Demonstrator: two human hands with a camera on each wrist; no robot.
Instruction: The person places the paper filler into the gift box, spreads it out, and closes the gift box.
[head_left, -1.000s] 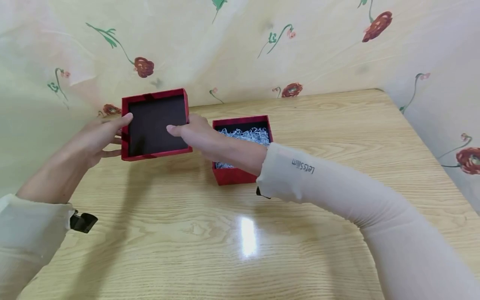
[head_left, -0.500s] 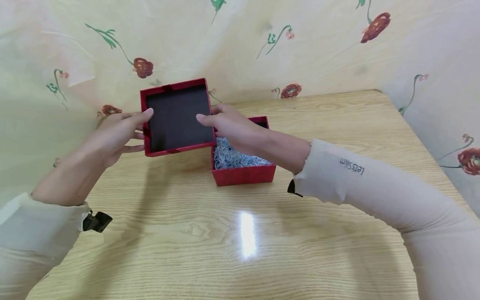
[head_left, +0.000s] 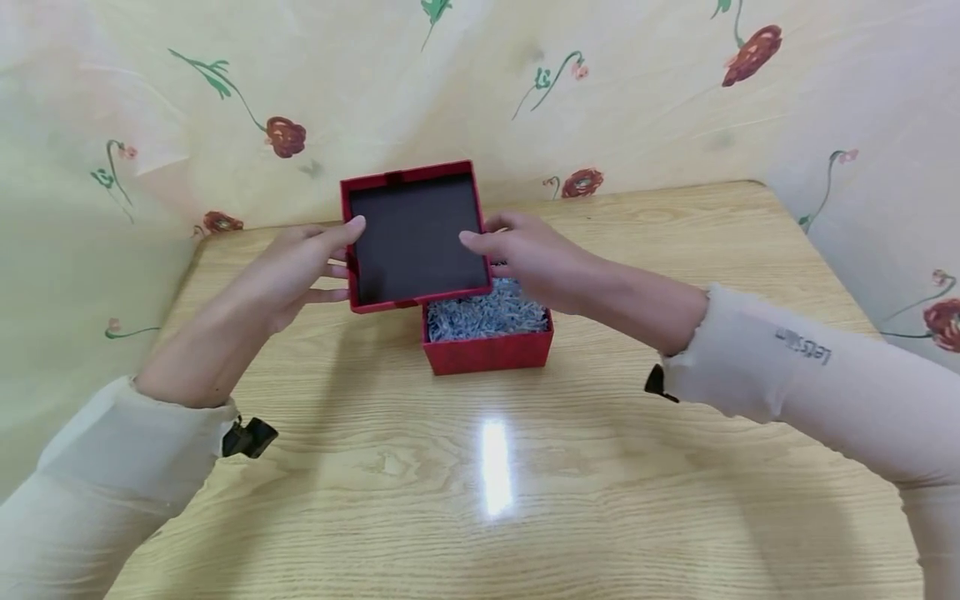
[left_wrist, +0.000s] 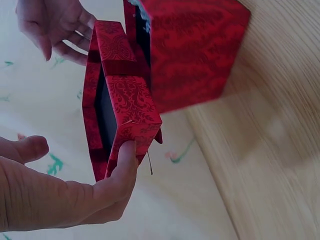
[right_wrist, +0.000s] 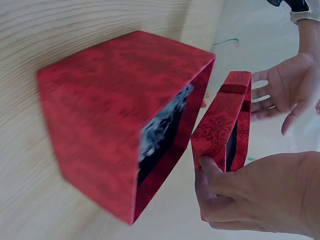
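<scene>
A red patterned box lid point(head_left: 420, 242) is held up in the air, tilted, its dark inner side toward the head camera. My left hand point(head_left: 296, 271) grips its left edge, thumb over the rim and fingers behind. The opposite edge is in my right hand point(head_left: 540, 258), the thumb likewise on the rim. Below and behind the lid stands the matching red box point(head_left: 489, 354), uncovered and filled with pale blue shredded paper point(head_left: 487, 315). In the left wrist view a darker red ribbon band point(left_wrist: 122, 67) crosses the lid. The lid and right hand hide the box's back part.
The box stands on a light wood-grain table point(head_left: 390, 467), toward its back edge. A floral cloth point(head_left: 360, 83) hangs behind it and along the sides. A light reflection lies on the tabletop in front of the box.
Both hands have carried the lid rightward from the left of the box until it partly overlaps the box in the head view. The box has stayed in place.
</scene>
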